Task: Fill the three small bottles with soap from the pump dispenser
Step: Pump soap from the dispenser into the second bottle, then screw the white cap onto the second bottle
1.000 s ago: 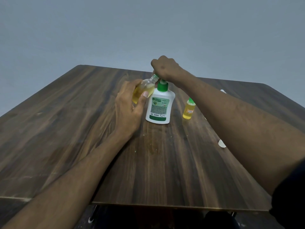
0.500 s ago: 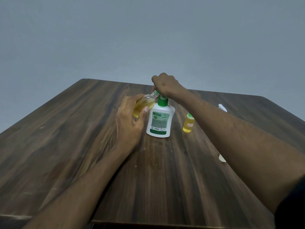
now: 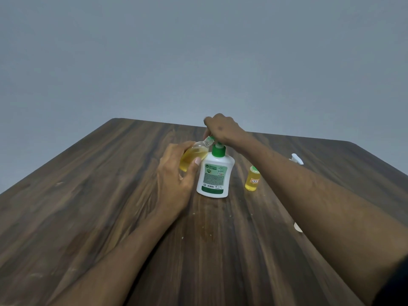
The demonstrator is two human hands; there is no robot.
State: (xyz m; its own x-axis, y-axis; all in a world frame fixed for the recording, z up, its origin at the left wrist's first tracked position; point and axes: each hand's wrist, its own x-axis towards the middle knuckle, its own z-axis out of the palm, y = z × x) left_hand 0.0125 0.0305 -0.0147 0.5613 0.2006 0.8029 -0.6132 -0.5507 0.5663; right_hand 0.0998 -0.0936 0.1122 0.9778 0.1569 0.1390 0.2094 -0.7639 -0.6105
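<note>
Your left hand (image 3: 176,184) has its fingers and thumb curled round a small bottle (image 3: 194,154), and your thumb tip presses on its side. The small bottle is see-through and holds yellow soap, filling most of it. You hold it tilted, with its neck pointing up and to the right, right at the spout of the pump dispenser (image 3: 215,175). Your right hand (image 3: 223,129) sits on top of the pump, fingers curled down over the pump head, so the head is mostly hidden. You cannot see if the fingers press hard or just rest there. The pump dispenser is a white bottle with a green collar and a green and white label. It stands upright on the wooden table (image 3: 88,195), near the middle, just beside your left hand. To its right, a little apart, stands another small bottle (image 3: 252,180). It is full of yellow soap, has a green top and a small white and orange sticker. Your right arm passes in front of it. Farther right, near the table's far edge, lies a white pump top (image 3: 297,159). A small white bit (image 3: 298,227) peeks out beside your right arm, too hidden to tell what it is.
</note>
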